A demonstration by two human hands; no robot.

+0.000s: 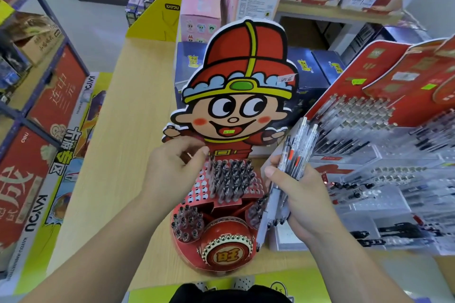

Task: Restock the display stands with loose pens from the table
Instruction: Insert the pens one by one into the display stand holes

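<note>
The right grip clasps a bundle of pens beside the display stand. The left grip pinches one pen by its top. They look light, stiff and slick, so mid-barrel is probably the best hold.

A bundle of clear-barrelled pens with black and red grips fans upward, gripped by the fingers of the right hand. Left of those fingers stands the red cartoon-boy display stand, its holed tiers partly filled with upright pens. 1 taller pen rises just under the thumb tip of the left hand; whether they touch is unclear. Right of the bundle, a clear tiered stand holds rows of pens.
</note>
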